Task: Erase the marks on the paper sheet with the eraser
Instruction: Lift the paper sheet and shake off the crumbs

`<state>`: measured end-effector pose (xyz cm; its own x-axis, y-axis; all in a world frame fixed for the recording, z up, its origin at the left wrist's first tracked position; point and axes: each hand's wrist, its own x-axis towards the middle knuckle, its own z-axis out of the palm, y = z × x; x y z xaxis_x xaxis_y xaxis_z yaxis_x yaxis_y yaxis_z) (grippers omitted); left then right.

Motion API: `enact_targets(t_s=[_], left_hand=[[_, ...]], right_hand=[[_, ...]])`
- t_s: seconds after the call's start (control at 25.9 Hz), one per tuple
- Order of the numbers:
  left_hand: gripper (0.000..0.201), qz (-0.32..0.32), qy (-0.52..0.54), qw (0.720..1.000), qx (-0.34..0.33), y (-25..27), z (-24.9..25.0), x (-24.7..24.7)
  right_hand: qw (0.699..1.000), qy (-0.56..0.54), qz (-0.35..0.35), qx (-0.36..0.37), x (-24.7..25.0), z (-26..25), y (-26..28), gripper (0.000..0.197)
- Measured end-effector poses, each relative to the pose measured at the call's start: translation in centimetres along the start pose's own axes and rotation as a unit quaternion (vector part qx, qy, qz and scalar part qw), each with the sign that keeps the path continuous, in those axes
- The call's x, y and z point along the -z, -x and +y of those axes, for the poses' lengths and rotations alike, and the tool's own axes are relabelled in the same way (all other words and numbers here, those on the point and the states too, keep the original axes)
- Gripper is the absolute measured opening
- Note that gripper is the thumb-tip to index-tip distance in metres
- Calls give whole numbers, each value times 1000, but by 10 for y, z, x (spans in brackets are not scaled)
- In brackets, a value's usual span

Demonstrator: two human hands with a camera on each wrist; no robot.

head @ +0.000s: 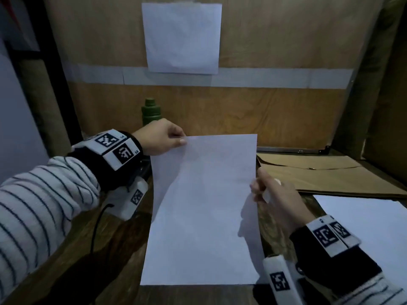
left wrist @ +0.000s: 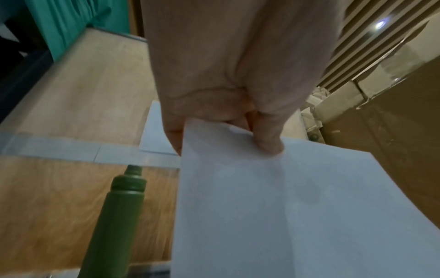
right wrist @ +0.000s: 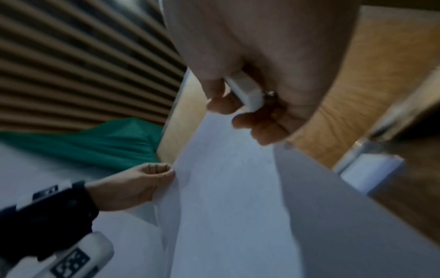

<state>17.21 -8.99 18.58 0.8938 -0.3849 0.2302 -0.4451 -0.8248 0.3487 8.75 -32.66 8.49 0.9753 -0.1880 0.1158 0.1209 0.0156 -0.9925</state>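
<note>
The left hand pinches the far left corner of the paper sheet, lifting that end off the wooden table. The right hand curls round a white eraser at the sheet's right edge, perhaps touching it; blur hides the contact. A green bottle stands just behind the left hand. Brown cardboard and another white sheet lie to the right.
</note>
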Motion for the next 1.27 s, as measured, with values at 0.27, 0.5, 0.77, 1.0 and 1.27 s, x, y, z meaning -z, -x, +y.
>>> enact_targets(t_s=[0.27,0.5,0.77,1.0,1.27], left_hand=[[12,74,35,994,-67,-1,20,53],[11,113,65,990,-60,-7,20,68],[19,118,80,988,-61,3,14,70],[22,329,60,942,4,18,-16,88],[26,447,117,881,104,40,-63,93]], right_hand=[[971,-174,-130,103,-32,-95,-25,43],[749,562,-349,-19,-47,-30,-11,28],[974,144,-172,-43,-39,-41,-12,39],[836,496,-178,-154,-34,-1,-25,29],[791,593,-150,5,-83,3,-80,33]])
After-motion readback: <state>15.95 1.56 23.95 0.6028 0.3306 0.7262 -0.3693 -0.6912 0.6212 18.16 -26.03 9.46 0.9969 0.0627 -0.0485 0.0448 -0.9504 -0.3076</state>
